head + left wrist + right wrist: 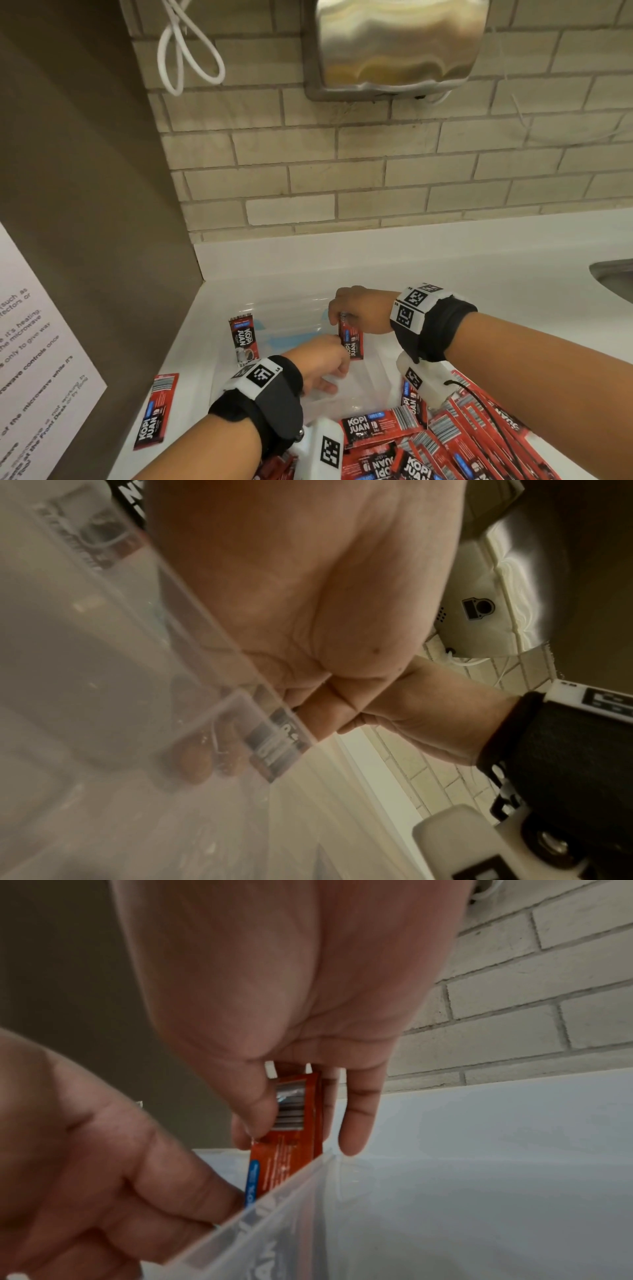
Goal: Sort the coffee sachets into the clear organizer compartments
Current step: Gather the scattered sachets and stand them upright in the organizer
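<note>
Both hands meet over a clear organizer (pixel 373 373) on a white counter (pixel 445 274). Right hand (pixel 359 311) pinches the top edge of 1 red coffee sachet (pixel 351 339) between thumb and fingers, holding it upright above a compartment at the organizer's far side. In the right wrist view the thumb (pixel 253 1118) lies on the sachet's barcode end and the lower end dips behind the clear wall. Left hand (pixel 318 363) has its fingers curled at the lower part of the same sachet, touching it; whether it truly grips the sachet cannot be told. In the left wrist view the fingertips (pixel 195 761) show blurred through the plastic.

1 more sachet, the standing sachet (pixel 244 339), is upright at the organizer's left end. 1 flat sachet (pixel 156 411) lies on the counter left of the organizer. A loose pile of sachets (pixel 445 442), too many and too overlapped to count, lies nearest the person. A brick wall (pixel 342 164) rises behind the counter, with 1 metal dispenser (pixel 397 44) mounted on it.
</note>
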`<state>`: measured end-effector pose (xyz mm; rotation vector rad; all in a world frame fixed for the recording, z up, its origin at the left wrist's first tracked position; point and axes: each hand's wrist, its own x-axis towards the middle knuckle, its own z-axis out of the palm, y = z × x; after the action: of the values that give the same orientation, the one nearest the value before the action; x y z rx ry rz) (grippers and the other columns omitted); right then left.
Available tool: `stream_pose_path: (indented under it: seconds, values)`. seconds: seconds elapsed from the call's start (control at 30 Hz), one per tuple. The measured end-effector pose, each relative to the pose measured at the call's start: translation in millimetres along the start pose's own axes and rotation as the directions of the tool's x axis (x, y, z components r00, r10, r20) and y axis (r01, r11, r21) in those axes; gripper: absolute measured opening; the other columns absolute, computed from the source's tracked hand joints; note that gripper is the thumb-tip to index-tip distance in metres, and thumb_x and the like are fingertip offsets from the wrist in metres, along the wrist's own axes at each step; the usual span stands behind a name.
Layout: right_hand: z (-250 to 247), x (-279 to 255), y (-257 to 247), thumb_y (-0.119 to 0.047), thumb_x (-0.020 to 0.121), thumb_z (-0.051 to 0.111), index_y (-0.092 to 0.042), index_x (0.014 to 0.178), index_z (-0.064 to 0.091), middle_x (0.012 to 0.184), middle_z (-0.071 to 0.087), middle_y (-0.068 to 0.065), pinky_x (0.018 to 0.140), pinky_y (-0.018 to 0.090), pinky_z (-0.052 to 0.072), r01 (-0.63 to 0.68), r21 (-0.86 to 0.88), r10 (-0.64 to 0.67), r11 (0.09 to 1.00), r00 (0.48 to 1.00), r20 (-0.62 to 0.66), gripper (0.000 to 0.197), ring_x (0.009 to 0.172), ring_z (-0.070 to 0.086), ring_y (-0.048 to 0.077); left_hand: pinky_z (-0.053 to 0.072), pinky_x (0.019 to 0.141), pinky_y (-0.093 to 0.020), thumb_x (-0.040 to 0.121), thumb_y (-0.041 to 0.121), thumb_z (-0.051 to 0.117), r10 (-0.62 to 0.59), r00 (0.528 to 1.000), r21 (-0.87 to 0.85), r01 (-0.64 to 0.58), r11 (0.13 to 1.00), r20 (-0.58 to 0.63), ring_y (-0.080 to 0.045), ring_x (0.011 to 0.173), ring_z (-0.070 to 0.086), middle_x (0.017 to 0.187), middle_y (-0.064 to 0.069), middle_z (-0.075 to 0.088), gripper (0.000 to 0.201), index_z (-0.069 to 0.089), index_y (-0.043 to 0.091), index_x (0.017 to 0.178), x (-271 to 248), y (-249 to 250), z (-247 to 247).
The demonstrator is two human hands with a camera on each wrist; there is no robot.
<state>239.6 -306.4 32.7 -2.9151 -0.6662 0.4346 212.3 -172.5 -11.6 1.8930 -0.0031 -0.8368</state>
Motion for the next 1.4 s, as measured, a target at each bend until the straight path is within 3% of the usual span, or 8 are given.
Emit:
stream_pose_path:
  seconds: [0.3, 0.47, 0.67, 0.8, 0.97, 1.03, 1.17, 1.4]
  values:
    - [-3, -4, -1, -0.011, 0.089, 0.054, -0.025, 0.133, 0.044, 0.132, 0.038, 0.008, 0.098, 0.042, 0.04, 0.013, -0.019, -0.014, 1.0, 0.999, -0.035, 0.048, 0.12, 0.037, 0.026, 0.049, 0.073, -0.029, 0.085, -0.005, 0.043, 0.008, 1.0, -0.005, -0.008, 1.0, 0.001, -0.018, 0.097, 0.048, 0.118, -0.01, 0.051, 0.045, 0.052, 0.013, 0.125, -5, 2, 1]
    - [-3, -5, 2, -0.014, 0.087, 0.058, -0.027, 0.137, 0.039, 0.136, 0.037, 0.006, 0.099, 0.042, 0.04, 0.001, -0.025, -0.003, 1.0, 0.996, -0.09, 0.054, 0.122, 0.036, 0.026, 0.048, 0.087, -0.034, 0.088, -0.006, 0.041, 0.006, 0.999, 0.033, -0.005, 0.999, -0.037, -0.022, 0.111, 0.047, 0.117, -0.004, 0.044, 0.035, 0.042, 0.018, 0.113, -13, 6, -2]
    - [-16, -14, 1, -0.022, 0.087, 0.059, -0.03, 0.141, 0.031, 0.143, 0.028, 0.003, 0.103, 0.043, 0.037, -0.046, -0.028, 0.041, 0.999, 0.987, -0.153, 0.06, 0.128, 0.03, 0.025, 0.047, 0.085, -0.028, 0.092, 0.002, 0.045, 0.166, 0.976, 0.234, -0.13, 0.963, -0.141, -0.021, 0.12, 0.047, 0.139, -0.003, 0.043, 0.056, 0.034, 0.017, 0.144, -49, 18, -23]
    - [-29, -32, -21, -0.026, 0.087, 0.06, -0.031, 0.14, 0.031, 0.146, 0.022, 0.002, 0.104, 0.047, 0.034, -0.064, 0.021, 0.068, 0.998, 0.948, -0.31, 0.06, 0.131, 0.025, 0.027, 0.042, 0.074, -0.024, 0.091, 0.008, 0.05, 0.292, 0.933, 0.197, -0.252, 0.948, -0.212, -0.013, 0.098, 0.058, 0.12, -0.003, 0.063, 0.032, 0.058, 0.023, 0.119, -105, 16, -49]
    - [-21, -59, -77, -0.023, 0.087, 0.06, -0.028, 0.131, 0.043, 0.134, 0.035, 0.001, 0.103, 0.036, 0.032, 0.188, 0.138, -0.115, 0.972, 0.901, -0.418, 0.047, 0.123, 0.032, 0.022, 0.046, 0.073, -0.03, 0.073, 0.026, 0.06, 0.3, 0.866, 0.2, -0.237, 0.951, -0.399, -0.011, 0.082, 0.063, 0.092, 0.002, 0.071, 0.021, 0.066, 0.028, 0.093, -166, -31, -78]
    - [-5, -67, -103, -0.022, 0.089, 0.058, -0.025, 0.127, 0.049, 0.128, 0.042, 0.002, 0.103, 0.031, 0.031, 0.293, 0.147, -0.229, 0.945, 0.91, -0.345, 0.039, 0.12, 0.036, 0.019, 0.047, 0.075, -0.037, 0.066, 0.032, 0.06, 0.234, 0.844, 0.217, -0.144, 0.966, -0.482, -0.016, 0.082, 0.064, 0.089, 0.004, 0.069, 0.02, 0.067, 0.031, 0.085, -181, -62, -83]
    - [35, -68, -145, -0.021, 0.091, 0.055, -0.022, 0.124, 0.055, 0.123, 0.05, 0.003, 0.1, 0.032, 0.034, 0.421, 0.106, -0.416, 0.901, 0.907, -0.065, 0.033, 0.114, 0.045, 0.017, 0.044, 0.07, -0.031, 0.09, 0.02, 0.056, 0.15, 0.829, 0.347, 0.056, 0.936, -0.538, -0.011, 0.075, 0.058, 0.087, 0.011, 0.06, 0.012, 0.061, 0.029, 0.095, -193, -123, -81]
    - [79, -60, -174, -0.021, 0.092, 0.053, -0.022, 0.137, 0.045, 0.135, 0.043, 0.007, 0.103, 0.042, 0.037, 0.423, -0.033, -0.407, 0.905, 0.889, 0.211, 0.046, 0.122, 0.04, 0.024, 0.044, 0.074, -0.023, 0.087, 0.034, 0.061, 0.02, 0.835, 0.432, 0.263, 0.863, -0.549, -0.008, 0.093, 0.056, 0.113, 0.007, 0.054, 0.037, 0.048, 0.026, 0.121, -211, -162, -66]
